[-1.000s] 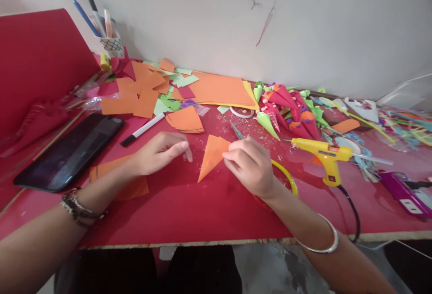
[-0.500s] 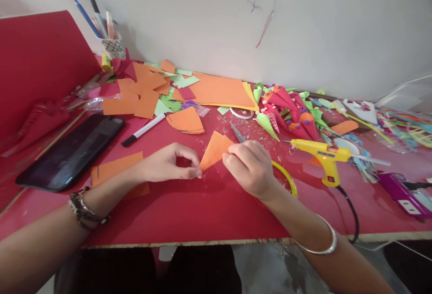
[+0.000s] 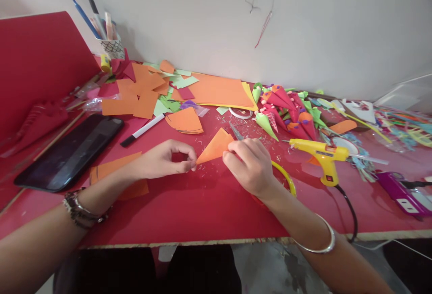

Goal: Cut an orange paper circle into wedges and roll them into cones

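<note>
An orange paper piece, folded or rolled towards a point, is held between my two hands over the red table. My left hand pinches its pointed lower-left tip between thumb and finger. At its wider right end, my right hand grips the paper with curled fingers. Scissors lie under and behind my right hand, their blades and part of a yellow handle showing. Orange cut fan-shaped pieces with dark marks lie just beyond my hands. More orange paper lies partly under my left forearm.
A black phone and a marker lie on the left. Paper scraps and orange sheets spread along the wall. Small decorated paper cones are piled behind a yellow glue gun; a purple extension socket sits far right.
The orange paper's tip and my left hand have shifted slightly left and up. My right hand keeps its grip in nearly the same place.
</note>
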The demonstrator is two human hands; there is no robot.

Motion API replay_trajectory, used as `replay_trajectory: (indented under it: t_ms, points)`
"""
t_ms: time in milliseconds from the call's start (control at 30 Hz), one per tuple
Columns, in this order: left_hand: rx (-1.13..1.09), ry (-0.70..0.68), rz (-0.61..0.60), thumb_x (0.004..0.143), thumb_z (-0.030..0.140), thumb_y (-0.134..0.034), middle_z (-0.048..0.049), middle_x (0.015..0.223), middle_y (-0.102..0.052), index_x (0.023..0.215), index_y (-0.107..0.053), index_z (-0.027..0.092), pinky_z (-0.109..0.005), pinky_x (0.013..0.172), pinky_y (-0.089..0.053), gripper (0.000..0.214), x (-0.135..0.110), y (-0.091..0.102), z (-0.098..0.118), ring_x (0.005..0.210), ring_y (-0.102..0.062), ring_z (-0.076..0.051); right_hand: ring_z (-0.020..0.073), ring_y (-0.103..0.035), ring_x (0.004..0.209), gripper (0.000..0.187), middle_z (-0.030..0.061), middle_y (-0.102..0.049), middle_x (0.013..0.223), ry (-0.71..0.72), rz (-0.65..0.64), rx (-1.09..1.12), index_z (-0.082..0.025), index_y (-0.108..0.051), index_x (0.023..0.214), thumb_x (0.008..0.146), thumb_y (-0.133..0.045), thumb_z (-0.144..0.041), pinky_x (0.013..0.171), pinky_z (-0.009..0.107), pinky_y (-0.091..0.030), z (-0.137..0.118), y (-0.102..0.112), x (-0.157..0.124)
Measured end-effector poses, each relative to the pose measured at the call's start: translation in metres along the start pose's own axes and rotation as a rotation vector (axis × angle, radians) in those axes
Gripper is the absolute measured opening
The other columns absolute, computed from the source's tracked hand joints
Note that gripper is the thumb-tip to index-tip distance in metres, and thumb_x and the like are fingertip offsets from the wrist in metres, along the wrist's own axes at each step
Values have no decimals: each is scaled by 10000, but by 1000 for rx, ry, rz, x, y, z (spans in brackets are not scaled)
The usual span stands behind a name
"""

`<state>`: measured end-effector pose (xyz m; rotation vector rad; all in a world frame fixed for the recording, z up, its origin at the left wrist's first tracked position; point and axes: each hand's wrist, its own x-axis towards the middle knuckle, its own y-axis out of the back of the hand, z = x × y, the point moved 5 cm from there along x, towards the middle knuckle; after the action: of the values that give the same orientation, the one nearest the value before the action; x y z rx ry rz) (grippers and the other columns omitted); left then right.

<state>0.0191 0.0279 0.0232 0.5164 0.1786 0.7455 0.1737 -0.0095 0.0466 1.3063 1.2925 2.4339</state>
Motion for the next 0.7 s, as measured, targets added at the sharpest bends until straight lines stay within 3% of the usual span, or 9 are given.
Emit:
replay_trajectory:
  t_ms: [200, 367, 500, 600, 700]
  points:
    - [-12, 36, -29, 719, 165, -449, 43, 593, -514, 614, -497, 156, -162, 543, -370, 116, -1, 1, -3, 553, -446, -68, 127, -380, 628, 221, 1, -487, 661, -7, 97, -1, -195, -451, 604, 782, -511, -80, 589, 269, -294, 2, 1, 0]
    - [-24, 58, 122, 844, 302, -331, 34, 559, -457, 592, -480, 151, -189, 540, -365, 330, -1, -3, -3, 535, -418, -81, 127, -390, 632, 236, -2, -488, 630, 49, 111, 40, -194, -445, 586, 784, -513, -87, 585, 269, -299, -6, 5, 4]
    - [-50, 38, 6, 843, 383, -415, 30, 564, -496, 691, -574, 137, -172, 495, -353, 330, 1, -21, 1, 521, -445, -77, 131, -391, 615, 242, 0, -498, 627, 99, 128, 51, -199, -435, 584, 790, -506, -93, 581, 270, -324, -11, 8, 6]
    - [-78, 62, -11, 867, 370, -394, 36, 539, -508, 736, -609, 142, -160, 503, -359, 340, 1, -23, 0, 504, -459, -66, 136, -422, 655, 192, 13, -525, 703, 52, 121, 79, -199, -458, 638, 781, -517, -85, 616, 273, -363, -8, 6, 5]
    - [-118, 66, -6, 893, 364, -336, 38, 533, -513, 755, -611, 143, -162, 519, -369, 378, 1, -19, -2, 498, -464, -64, 164, -472, 787, 108, 49, -535, 855, -83, 129, 217, -193, -495, 807, 760, -546, -110, 716, 306, -405, 0, 4, 4]
